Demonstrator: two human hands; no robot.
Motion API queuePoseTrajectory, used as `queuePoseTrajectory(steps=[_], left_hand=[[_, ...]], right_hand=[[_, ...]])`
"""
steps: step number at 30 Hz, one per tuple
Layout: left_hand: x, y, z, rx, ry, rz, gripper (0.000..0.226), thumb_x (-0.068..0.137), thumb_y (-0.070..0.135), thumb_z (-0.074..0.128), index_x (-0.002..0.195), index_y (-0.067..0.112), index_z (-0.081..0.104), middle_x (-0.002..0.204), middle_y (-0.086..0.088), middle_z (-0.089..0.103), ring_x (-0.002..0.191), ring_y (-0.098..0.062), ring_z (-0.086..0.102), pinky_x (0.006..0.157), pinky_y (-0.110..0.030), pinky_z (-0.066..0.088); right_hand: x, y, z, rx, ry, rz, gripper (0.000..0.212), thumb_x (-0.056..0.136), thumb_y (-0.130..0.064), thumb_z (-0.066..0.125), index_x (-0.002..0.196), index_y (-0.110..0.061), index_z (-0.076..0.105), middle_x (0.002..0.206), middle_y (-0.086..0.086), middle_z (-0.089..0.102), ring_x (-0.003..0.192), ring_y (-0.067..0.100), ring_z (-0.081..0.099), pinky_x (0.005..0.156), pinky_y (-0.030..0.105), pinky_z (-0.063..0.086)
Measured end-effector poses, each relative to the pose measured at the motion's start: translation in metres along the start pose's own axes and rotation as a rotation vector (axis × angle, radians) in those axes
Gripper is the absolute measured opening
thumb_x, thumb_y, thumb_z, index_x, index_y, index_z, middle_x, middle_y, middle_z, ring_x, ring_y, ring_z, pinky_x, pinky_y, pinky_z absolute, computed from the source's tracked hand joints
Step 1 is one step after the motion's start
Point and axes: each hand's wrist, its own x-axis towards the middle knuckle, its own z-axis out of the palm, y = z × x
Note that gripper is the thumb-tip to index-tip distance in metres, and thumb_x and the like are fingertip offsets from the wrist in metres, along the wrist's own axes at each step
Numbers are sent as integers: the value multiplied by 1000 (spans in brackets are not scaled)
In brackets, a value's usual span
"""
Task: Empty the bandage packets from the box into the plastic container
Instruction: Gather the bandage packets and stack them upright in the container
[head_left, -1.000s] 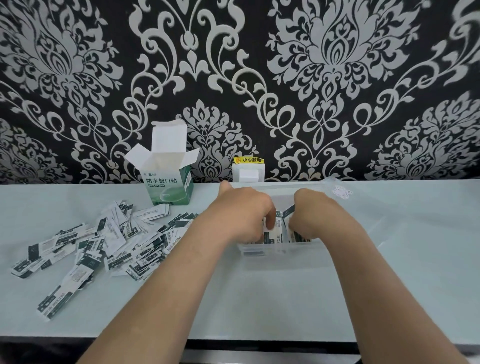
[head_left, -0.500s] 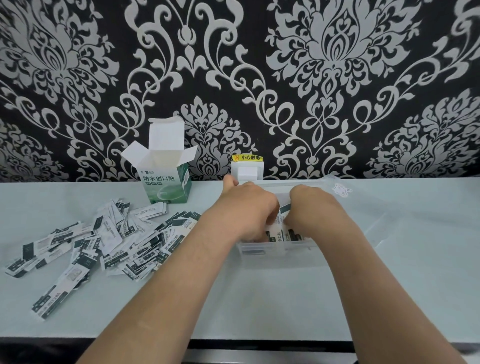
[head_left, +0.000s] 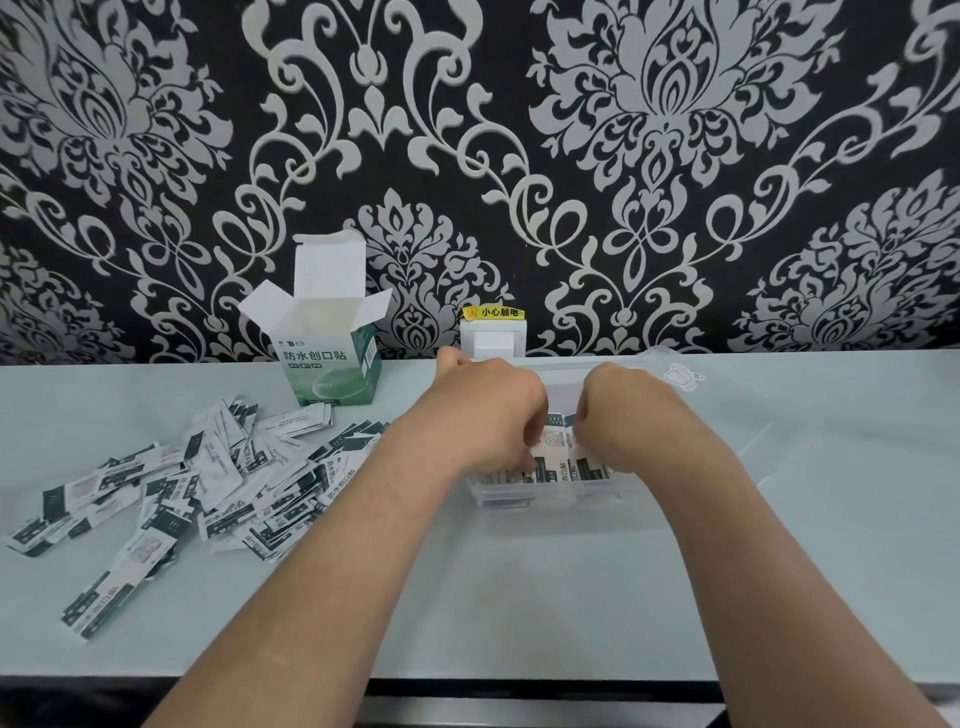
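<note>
Across the whole upper half of the frame, black wallpaper (head_left: 467, 130) with pale grey damask scrolls. Below it, filling the lower half, a pale blue-grey counter (head_left: 519, 597). At centre left on the counter, a wide scatter of loose bandage packets (head_left: 208, 478), white and dark green, overlapping at all angles. Just right of centre, a clear plastic container (head_left: 550, 500), low and rectangular, near the back of the counter; beside it to the right, a clear lid (head_left: 737, 410) lying flat, with a small sticker (head_left: 685, 375) at its far corner. Left of the container, close to the wall, a green and white bandage box (head_left: 332, 364), upright, top flaps open. Reaching in from the bottom edge, left hand (head_left: 488, 415) and right hand (head_left: 628, 415) side by side over the container, fingers curled down into it and gripping between them a bundle of upright packets (head_left: 563, 467); fingertips mostly hidden. Behind the hands, on the wall, a white socket (head_left: 493, 340) under a yellow warning label (head_left: 493, 313)
</note>
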Motion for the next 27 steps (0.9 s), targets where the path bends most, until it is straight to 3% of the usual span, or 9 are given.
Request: queuePoseTrajectory(steps=[4,8,14,18,21,23,25,27], left_hand=[[1,2,0,16,-7,-2,14,77,37,76,84,28,68,82,13,65,90,-13,54,84,-37,22],[0,2,1,20,-6,5,12,78,35,75,85,27,70,83,13,67,91,-14,55,86,-39,23],[-2,1,0,11,15,1,9,79,32,74,85,27,69,81,13,64,90,-13,54,87,-38,24],[-9,-1,-10,-64,148,-19,5,86,31,66,86,29,70,81,13,62,93,-13,50,85,-34,20],[-26,-14,-27,-322,293,-73,8,87,29,63,85,29,71,80,17,64,87,-5,56,85,-28,37],[-41,-28,-35,-458,374,-137,7,86,26,65,84,28,71,77,19,64,78,1,57,72,-20,44],[-61,-51,-37,-432,381,-224,7,87,27,65,84,30,71,76,22,61,71,4,55,61,-16,40],[-81,-77,-32,-360,314,-317,7,87,27,65,87,31,71,80,21,63,69,2,55,59,-17,38]], right_hand=[[1,-2,3,29,-41,4,16,88,-12,56,104,-13,59,90,4,59,83,24,56,67,29,44],[5,1,6,100,-68,3,14,88,-14,56,100,-11,62,89,5,64,80,24,58,57,25,39],[12,4,9,164,-58,26,14,87,-13,59,98,-13,68,86,5,66,81,25,62,66,28,49],[10,3,0,215,71,2,16,88,-11,56,97,-13,69,88,6,68,80,24,63,74,35,55],[-2,-11,-16,335,257,-104,18,89,-9,55,91,-8,73,77,13,68,62,25,57,61,33,52],[-14,-29,-25,413,379,-217,21,91,-7,52,92,-4,72,80,13,70,55,23,52,57,32,49],[-26,-54,-27,519,399,-309,25,93,-7,49,97,-11,74,88,2,73,63,16,59,62,29,52],[-34,-77,-19,549,357,-401,27,94,-7,49,103,-14,73,98,1,73,85,18,65,79,34,54]])
